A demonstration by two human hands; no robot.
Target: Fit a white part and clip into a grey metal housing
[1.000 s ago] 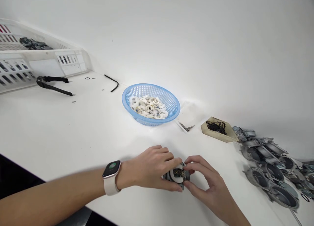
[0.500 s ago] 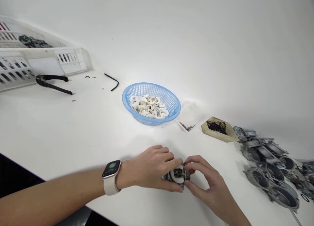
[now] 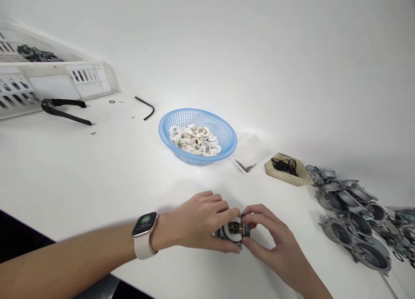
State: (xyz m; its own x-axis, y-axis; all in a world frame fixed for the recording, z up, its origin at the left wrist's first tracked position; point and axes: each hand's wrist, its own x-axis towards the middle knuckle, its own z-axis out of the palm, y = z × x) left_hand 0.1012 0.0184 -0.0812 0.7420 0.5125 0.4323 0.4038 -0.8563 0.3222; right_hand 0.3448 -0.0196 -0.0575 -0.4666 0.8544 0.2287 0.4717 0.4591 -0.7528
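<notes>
A grey metal carburetor body (image 3: 237, 244) with a white horseshoe-shaped float (image 3: 231, 237) on its upper face sits low in the middle of the head view, partly covered by fingers. My left hand (image 3: 202, 223), a watch on its wrist, is closed round the carburetor's left side, thumb along the near edge and index finger along the far edge. My right hand (image 3: 274, 243) grips its right side, fingertips and thumb against the edge beside the brass-coloured inner parts. Whether a small piece lies between the right fingertips cannot be seen.
Behind the hands stands a blue basket (image 3: 164, 137) of white floats. Right of it lie thin metal pins (image 3: 245, 166), a tray (image 3: 274, 173) of black rings and piled grey castings (image 3: 356, 227). At left are a white crate (image 3: 53, 87), a black strap-like piece (image 3: 66, 111) and a bent black rod (image 3: 147, 106).
The view has shifted slightly, so the surroundings sit a little further left. Both hands keep nearly the same hold on the carburetor body.
</notes>
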